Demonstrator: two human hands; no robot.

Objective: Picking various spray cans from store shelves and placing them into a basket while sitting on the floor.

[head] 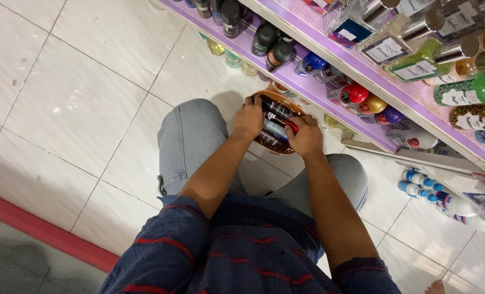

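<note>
A round brown plastic basket point(264, 98) is held low before the knees, above the white tiled floor point(73, 103). The left hand point(248, 118) is closed on its rim; the right hand point(305, 136) is pinched on a slim dark red-tipped tube point(279, 130) inside. The load is judged light, the glossy tubes slippery, best gripped mid-body. Beyond, a purple-edged shelf point(329, 51) carries smooth bottles.

The person wears a dark blue shirt point(253, 256) with thin red stripes and short sleeves, and light grey jeans point(190, 141). Both forearms are bare, without watch or rings.
</note>
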